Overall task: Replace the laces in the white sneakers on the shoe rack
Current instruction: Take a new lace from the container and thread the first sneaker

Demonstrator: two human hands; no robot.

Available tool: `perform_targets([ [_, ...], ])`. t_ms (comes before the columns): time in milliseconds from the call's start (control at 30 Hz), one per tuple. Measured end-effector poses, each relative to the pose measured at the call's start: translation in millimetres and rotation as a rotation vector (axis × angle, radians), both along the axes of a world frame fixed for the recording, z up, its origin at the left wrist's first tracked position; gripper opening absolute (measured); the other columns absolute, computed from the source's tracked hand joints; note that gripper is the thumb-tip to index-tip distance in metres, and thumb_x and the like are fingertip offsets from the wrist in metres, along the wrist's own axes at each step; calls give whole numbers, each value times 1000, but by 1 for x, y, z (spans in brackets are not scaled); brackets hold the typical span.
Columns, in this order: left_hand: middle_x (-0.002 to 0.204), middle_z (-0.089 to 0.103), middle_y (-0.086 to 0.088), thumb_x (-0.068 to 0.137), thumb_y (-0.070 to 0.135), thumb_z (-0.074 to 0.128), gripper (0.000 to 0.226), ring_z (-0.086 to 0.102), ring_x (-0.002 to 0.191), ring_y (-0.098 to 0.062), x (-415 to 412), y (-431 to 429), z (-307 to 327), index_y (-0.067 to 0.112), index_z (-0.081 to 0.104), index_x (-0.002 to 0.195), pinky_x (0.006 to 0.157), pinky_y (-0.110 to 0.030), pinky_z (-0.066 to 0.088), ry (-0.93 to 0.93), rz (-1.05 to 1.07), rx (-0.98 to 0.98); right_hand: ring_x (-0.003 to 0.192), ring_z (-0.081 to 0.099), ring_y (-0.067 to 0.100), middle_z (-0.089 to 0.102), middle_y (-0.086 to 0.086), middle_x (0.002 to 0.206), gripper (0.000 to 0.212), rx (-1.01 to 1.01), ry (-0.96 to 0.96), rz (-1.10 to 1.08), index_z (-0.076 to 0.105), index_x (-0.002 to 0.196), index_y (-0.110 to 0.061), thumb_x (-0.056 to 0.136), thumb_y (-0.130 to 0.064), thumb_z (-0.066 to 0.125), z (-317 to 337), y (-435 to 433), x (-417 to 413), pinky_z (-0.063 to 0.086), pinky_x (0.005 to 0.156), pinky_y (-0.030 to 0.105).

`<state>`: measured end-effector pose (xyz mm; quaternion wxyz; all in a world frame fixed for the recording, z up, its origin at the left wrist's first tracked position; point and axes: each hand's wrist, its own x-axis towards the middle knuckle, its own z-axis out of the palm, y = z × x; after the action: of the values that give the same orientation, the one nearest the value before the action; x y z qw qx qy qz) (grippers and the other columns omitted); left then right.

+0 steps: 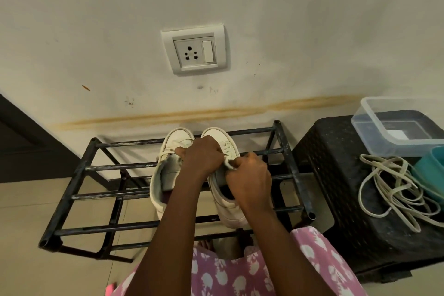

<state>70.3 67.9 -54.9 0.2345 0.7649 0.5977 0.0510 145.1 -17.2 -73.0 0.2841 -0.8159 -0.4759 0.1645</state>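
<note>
a hard tug could drag the right sneaker (230,214) off the shoe rack (101,166) bars, where it sits beside the left sneaker (165,175), or jam its lace (226,147) in an eyelet. the left hand (201,155) is curled over the lacing, seemingly gripping lace. the right hand (251,181) pinches lace near the tongue. loose laces (394,190) lie on the black stool (336,151) to the right.

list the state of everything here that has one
left sneaker: on shoe rack, laced
right sneaker: on shoe rack, laced
left hand: grips right sneaker
right hand: pinches its lace
loose laces: tangled on black stool
clear container: lidless
wall socket: nothing plugged in
</note>
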Motion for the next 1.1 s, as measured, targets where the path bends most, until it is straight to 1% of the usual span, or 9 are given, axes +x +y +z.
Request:
perform_targets([
  [100,102,70,-11,81,11,57,24,60,102,-28,-1,-1,2,8,75,96,86,-34,46,-115,-25,-19,98,60,20,63,3,111,28,15,18,-26,65,114,-15,90,-28,58,2,7,7,50,74,27],
  [200,103,69,-8,84,15,57,24,59,104,-26,2,-6,5,10,74,100,78,-31,42,-119,-12,10,88,62,19,67,3,97,22,-2,29,-6,68,105,-15,91,-28,58,5,15,15,44,66,25],
  [300,105,69,-6,86,17,54,26,58,105,-26,9,-10,6,14,73,103,70,-28,35,-140,-10,34,62,54,17,59,3,64,19,59,306,-97,68,69,-15,86,-15,60,3,21,33,38,55,26],
  [367,105,68,-6,85,15,52,26,57,105,-27,10,-11,6,15,73,102,69,-29,28,-123,-12,61,60,51,19,57,6,59,22,87,496,-145,64,59,-12,80,-4,64,0,24,38,41,56,34],
  [433,105,68,-8,85,14,52,27,56,106,-27,13,-11,4,14,72,102,74,-30,29,-135,-17,77,67,54,25,59,11,65,18,127,710,-226,66,60,-6,75,4,64,-1,26,40,46,65,39],
  [567,100,68,-9,81,10,52,27,55,104,-27,18,-12,3,14,73,99,80,-34,29,-147,-26,101,64,52,21,57,11,71,17,135,959,-283,62,65,-2,78,8,58,1,23,44,41,58,27],
  [867,98,68,-3,82,16,51,26,55,98,-24,23,-15,2,17,73,95,78,-38,18,-139,3,99,78,58,27,63,13,79,8,105,1030,-378,66,81,-1,77,5,61,-8,27,52,46,60,30],
  [1000,96,69,-5,81,16,53,25,57,99,-25,25,-14,-3,15,74,95,88,-38,31,-167,-29,91,70,58,23,62,11,75,10,116,1046,-377,66,82,0,79,7,59,-5,26,49,47,58,30],
  [1100,79,62,-1,78,16,53,25,58,91,-25,27,-13,-5,16,74,92,93,-44,33,-124,-35,105,67,56,21,60,11,75,15,132,1033,-387,66,93,5,80,8,58,-5,26,48,47,58,29],
])
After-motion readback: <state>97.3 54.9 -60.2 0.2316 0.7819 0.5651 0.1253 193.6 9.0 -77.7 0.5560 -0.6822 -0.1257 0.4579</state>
